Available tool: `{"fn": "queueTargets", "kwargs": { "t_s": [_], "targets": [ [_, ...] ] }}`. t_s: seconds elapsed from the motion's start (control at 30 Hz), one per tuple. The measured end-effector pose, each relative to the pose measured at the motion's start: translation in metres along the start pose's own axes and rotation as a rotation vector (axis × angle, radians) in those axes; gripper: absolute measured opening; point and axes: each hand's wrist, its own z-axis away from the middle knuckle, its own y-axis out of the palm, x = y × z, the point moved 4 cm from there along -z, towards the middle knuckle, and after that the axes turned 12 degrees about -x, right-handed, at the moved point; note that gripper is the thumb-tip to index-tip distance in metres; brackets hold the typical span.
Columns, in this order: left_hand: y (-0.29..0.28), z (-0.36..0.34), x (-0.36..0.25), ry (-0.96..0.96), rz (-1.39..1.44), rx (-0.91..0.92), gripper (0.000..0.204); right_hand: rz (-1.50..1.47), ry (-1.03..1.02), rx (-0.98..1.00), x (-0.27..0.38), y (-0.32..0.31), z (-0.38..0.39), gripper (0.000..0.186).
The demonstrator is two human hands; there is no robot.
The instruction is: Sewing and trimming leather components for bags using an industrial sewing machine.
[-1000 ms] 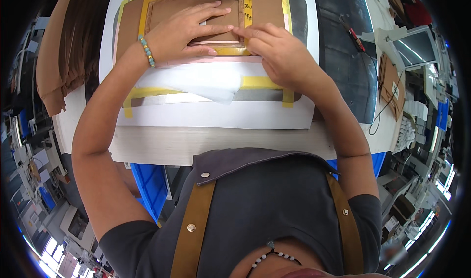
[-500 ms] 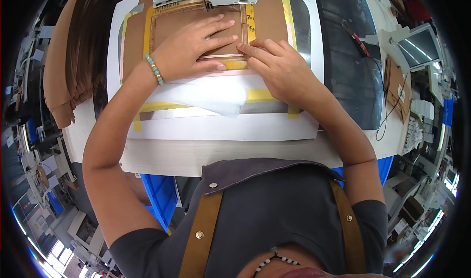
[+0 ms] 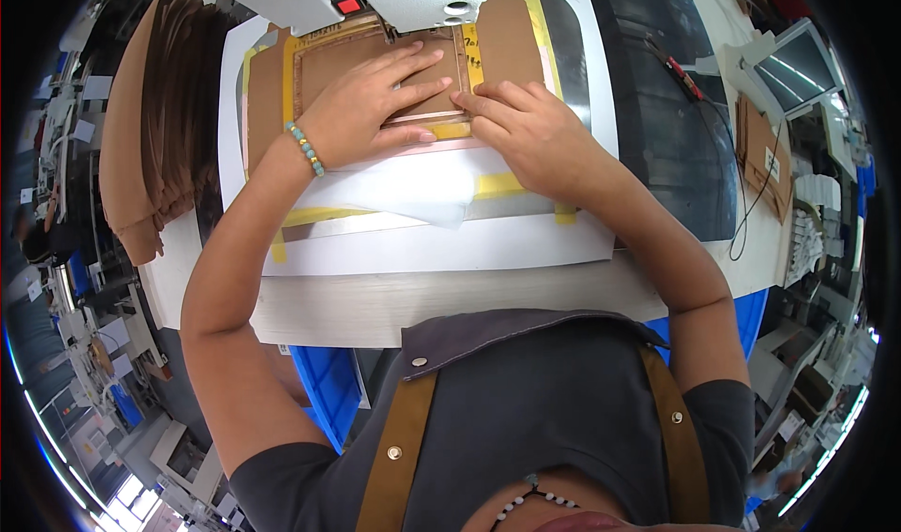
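Under the white sewing machine head lies a flat brown panel inside a rectangular frame edged with yellow tape. My left hand rests flat on the panel, fingers spread, thumb near the frame's front edge. At the frame's right front corner is my right hand. Its index finger reaches onto the corner and the other fingers curl over the right side; whether they pinch anything is hidden. A white translucent sheet lies just in front of the frame, on a white board.
A thick stack of brown sheets hangs over the table's left side. On the right, a red-and-black cutting tool lies on a dark mat, with a black cable nearby. Beyond it stand a small screen and brown pieces.
The machine head shows lower and farther left as the view shifts. Both hands keep nearly the same places on the panel and frame.
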Motion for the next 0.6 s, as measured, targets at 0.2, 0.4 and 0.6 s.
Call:
{"fn": "queueTargets", "kwargs": {
  "t_s": [0.2,0.4,0.6],
  "targets": [
    [0.000,-0.006,0.001,0.002,-0.049,0.012,0.071,0.025,-0.007,-0.016,-0.004,0.001,-0.003,0.016],
    [0.004,-0.012,0.011,-0.013,-0.061,-0.006,0.073,0.035,0.019,0.019,-0.014,0.006,-0.006,0.020],
    [0.006,-0.019,0.024,-0.100,-0.087,0.049,0.074,0.072,0.031,-0.001,-0.025,0.007,-0.009,0.024]
  ]
}}
